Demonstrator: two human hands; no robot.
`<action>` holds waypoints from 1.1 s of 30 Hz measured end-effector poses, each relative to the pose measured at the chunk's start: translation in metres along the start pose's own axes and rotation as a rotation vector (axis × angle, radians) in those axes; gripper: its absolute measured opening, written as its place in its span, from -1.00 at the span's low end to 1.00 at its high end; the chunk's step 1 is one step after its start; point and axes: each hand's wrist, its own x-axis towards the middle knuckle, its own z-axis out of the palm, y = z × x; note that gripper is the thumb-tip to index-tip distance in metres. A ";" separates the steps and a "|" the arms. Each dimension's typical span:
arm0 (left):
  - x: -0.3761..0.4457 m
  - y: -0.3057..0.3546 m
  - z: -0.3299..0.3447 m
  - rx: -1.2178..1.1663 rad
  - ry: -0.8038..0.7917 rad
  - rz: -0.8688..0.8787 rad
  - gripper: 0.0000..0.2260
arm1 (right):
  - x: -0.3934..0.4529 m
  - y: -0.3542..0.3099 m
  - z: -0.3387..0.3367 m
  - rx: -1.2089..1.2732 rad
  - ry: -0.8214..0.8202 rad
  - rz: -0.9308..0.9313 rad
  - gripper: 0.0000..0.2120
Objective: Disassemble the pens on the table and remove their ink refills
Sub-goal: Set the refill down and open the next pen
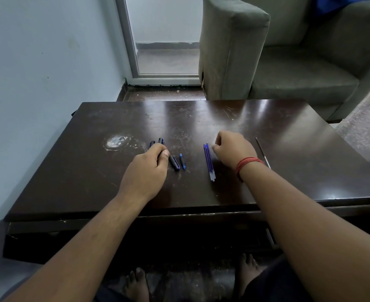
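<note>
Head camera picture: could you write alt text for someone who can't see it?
A person's left hand grips dark pen barrels on a scratched dark wooden table, while the right hand, fingers curled, rests beside a bundle of blue ink refills. Two small pen pieces lie between the hands; a grey armchair stands behind.

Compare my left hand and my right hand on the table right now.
The left hand grips dark pen parts; the right hand is curled, and whether it holds anything cannot be told. The right hand's wrist wears a red thread; the left hand's wrist is bare. The right hand sits beside the blue refills; the left hand does not. Both are over the table.
</note>
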 end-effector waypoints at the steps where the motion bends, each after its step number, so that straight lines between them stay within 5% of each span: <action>1: 0.000 0.000 0.001 -0.003 -0.004 0.000 -0.81 | 0.000 0.004 0.000 -0.008 -0.037 0.010 -0.91; 18: -0.002 0.002 0.003 0.005 -0.040 -0.008 -0.82 | -0.005 -0.006 0.008 -0.084 -0.101 -0.009 -0.94; 33: -0.003 0.003 0.002 -0.003 -0.032 0.003 -0.81 | -0.012 -0.015 0.002 -0.331 -0.119 0.016 -0.78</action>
